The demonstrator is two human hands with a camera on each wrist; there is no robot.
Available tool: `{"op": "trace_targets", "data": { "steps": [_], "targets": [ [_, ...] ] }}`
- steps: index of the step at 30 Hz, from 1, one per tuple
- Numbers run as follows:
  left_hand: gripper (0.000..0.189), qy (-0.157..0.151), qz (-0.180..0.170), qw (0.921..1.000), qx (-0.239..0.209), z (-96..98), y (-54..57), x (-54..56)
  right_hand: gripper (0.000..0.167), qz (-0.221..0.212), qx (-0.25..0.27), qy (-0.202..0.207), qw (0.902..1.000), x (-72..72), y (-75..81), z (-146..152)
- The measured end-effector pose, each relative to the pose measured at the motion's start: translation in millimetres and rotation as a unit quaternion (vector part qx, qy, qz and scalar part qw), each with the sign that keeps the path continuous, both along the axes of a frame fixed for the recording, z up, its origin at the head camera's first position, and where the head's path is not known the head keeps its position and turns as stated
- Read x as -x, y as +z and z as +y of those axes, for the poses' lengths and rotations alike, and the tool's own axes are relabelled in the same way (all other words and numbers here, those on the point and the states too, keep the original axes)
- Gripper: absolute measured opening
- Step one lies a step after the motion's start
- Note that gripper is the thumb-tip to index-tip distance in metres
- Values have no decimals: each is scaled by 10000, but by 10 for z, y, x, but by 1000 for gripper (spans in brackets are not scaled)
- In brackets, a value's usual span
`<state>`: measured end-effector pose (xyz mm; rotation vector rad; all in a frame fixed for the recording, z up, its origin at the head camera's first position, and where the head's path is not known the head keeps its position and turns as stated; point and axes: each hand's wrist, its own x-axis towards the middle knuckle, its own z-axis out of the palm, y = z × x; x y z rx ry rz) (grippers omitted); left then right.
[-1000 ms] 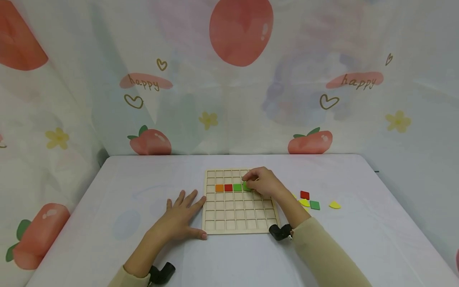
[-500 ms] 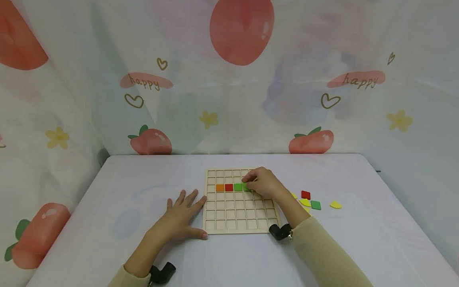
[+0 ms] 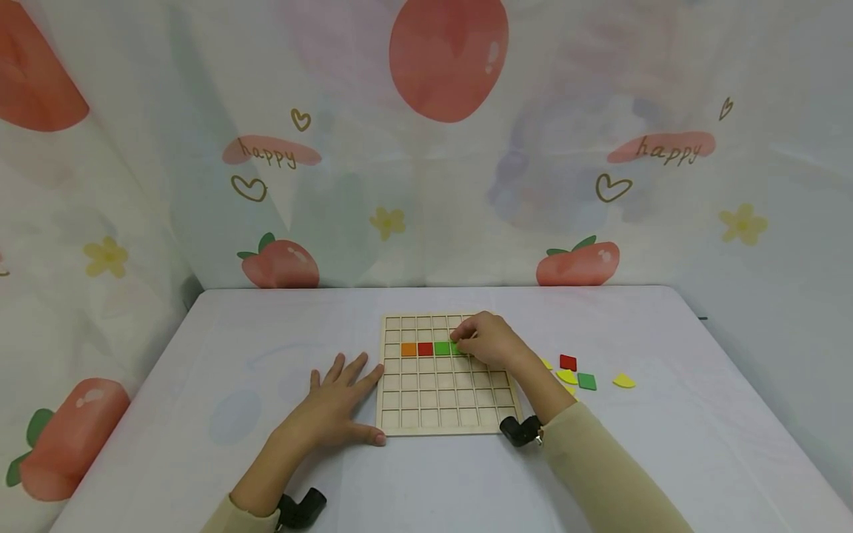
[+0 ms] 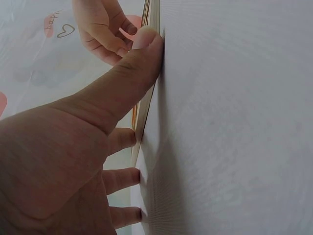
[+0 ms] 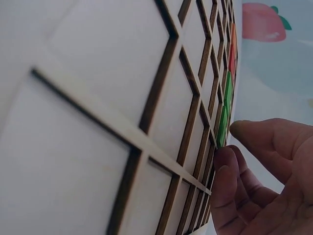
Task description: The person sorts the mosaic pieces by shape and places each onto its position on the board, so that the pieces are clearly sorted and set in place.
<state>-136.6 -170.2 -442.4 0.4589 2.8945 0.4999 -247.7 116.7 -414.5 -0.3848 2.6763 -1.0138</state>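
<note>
A pale wooden grid board [image 3: 436, 420] lies flat on the white table. One row holds an orange tile [image 3: 409, 349], a red tile [image 3: 425, 349] and a green tile [image 3: 442, 348], side by side. Beside them, a second green tile [image 5: 223, 126] is pinched at its edge by my right hand [image 3: 492, 340], whose thumb and curled fingers partly cover it. My left hand [image 3: 333, 409] rests spread on the table at the board's left edge, thumb at the near corner. In the left wrist view the thumb [image 4: 117, 78] lies against the board's side.
Right of the board, partly behind my right forearm, lie a loose red tile [image 3: 568, 363], a loose green tile [image 3: 586, 381] and several yellow quarter-round pieces, one yellow piece [image 3: 623, 380] farther right. A printed cloth [image 3: 426, 185] hangs behind the table.
Almost nothing moves. My right hand stays at the second green tile, with only a tiny shift of its fingers; my left hand keeps its place by the board.
</note>
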Motion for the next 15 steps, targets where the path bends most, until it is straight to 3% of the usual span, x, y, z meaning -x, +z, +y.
{"op": "trace_targets", "data": {
  "steps": [15],
  "targets": [
    [109, 14, -5, 10000, -4, 5, 18, -10, 23, 9, 39, 17, 10000, -10, -3, 9]
  ]
}}
